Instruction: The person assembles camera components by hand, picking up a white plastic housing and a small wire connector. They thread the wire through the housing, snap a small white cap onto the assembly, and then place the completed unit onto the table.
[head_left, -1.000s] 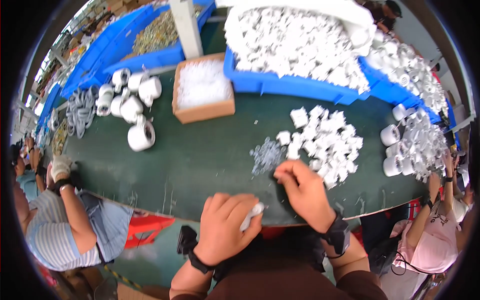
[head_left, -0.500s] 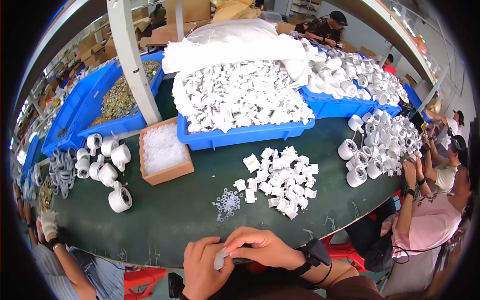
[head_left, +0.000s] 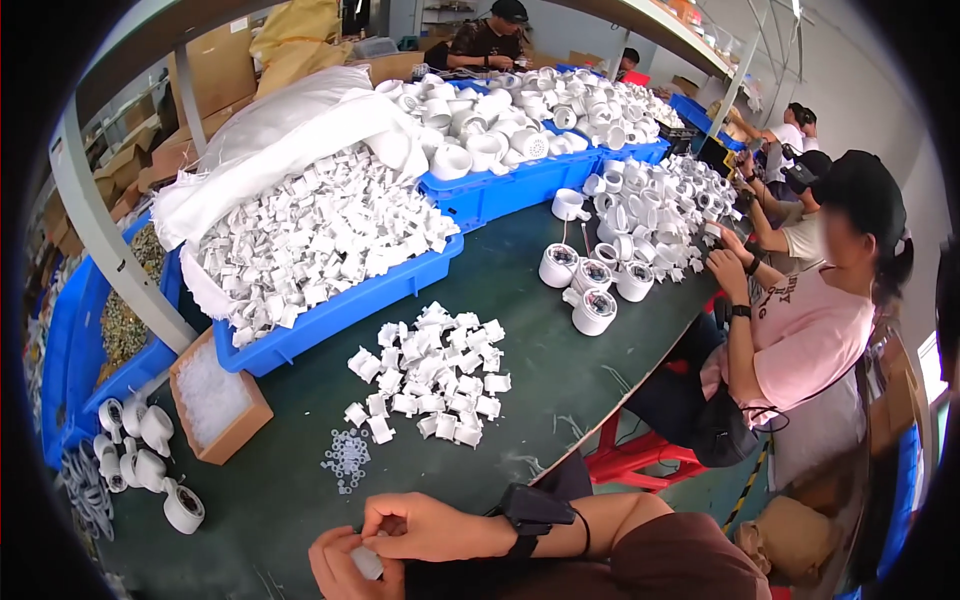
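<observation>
At the near edge of the table my left hand (head_left: 340,568) is closed round a small white plastic part (head_left: 367,562), most of it covered by the fingers. My right hand (head_left: 430,527) meets it there, thumb and fingertips pinched together at the part's upper end; whatever lies between those fingertips is too small to see. Just beyond my hands is a little heap of translucent rings (head_left: 346,456). Behind the rings spreads a loose pile of white plastic parts (head_left: 435,378).
A blue tub (head_left: 340,308) heaped with white parts stands behind the pile, beside a cardboard box (head_left: 236,428) of translucent bits. Round white housings (head_left: 184,506) lie at left. More housings (head_left: 594,312) sit at right, near a co-worker in pink (head_left: 800,335).
The view has swung to the right, so the table's contents sit further left in the picture. My hands stay together at the white part.
</observation>
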